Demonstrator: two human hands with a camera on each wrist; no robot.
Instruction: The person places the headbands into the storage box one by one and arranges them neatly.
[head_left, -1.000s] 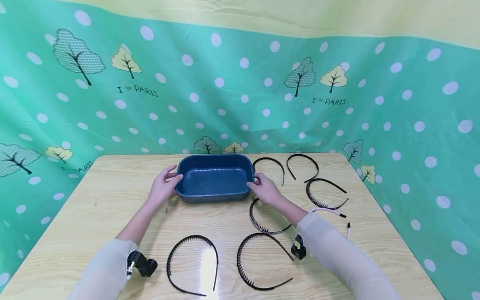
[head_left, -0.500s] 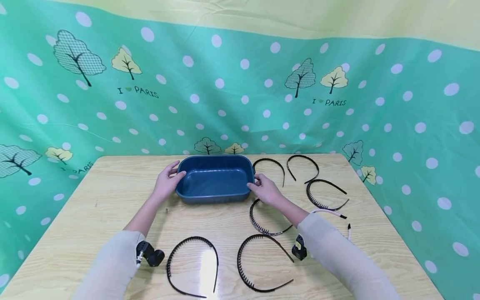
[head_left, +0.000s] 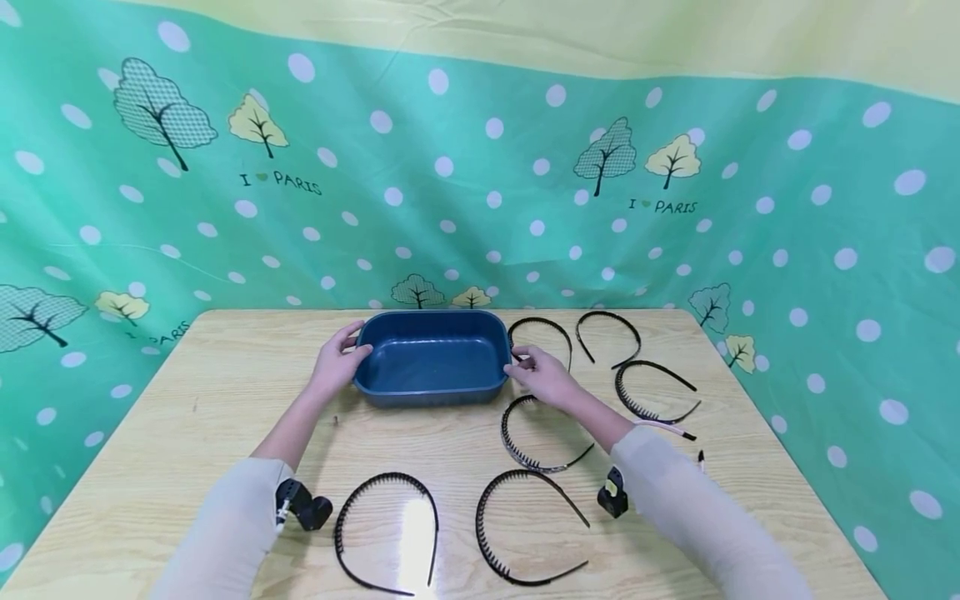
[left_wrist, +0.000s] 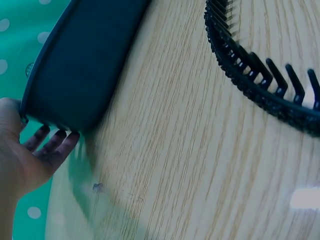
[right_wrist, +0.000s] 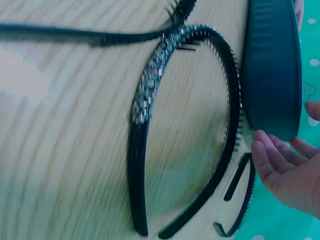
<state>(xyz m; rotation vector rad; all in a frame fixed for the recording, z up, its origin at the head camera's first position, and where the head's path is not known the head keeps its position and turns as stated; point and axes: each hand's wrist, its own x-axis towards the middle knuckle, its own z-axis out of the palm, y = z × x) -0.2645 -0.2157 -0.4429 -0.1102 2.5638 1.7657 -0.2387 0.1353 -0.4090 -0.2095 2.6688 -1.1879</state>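
Note:
A dark blue rectangular plastic tub [head_left: 435, 368] stands upright at the far middle of the table. My left hand [head_left: 337, 360] holds its left end, thumb over the rim and fingers against the outer wall. Beside the right end, my right hand [head_left: 546, 377] has its thumb off the rim. In the right wrist view its fingers [right_wrist: 267, 157] are extended close to the tub's wall, and I cannot tell whether they touch. One black toothed headband [head_left: 507, 433] with a glittery section lies just below the right hand, and another headband [head_left: 561, 328] lies behind it.
Two black toothed headbands, a left one [head_left: 339, 525] and a right one [head_left: 480, 521], lie near the front. More headbands [head_left: 638, 337] lie at the far right. A pale strip with black ends [head_left: 670, 428] is partly covered by the right sleeve. A polka-dot curtain [head_left: 442, 192] borders the table.
The right hand has shifted slightly right, and its thumb has come off the tub's rim. The left hand moved slightly up along its end earlier. The tub stays in place.

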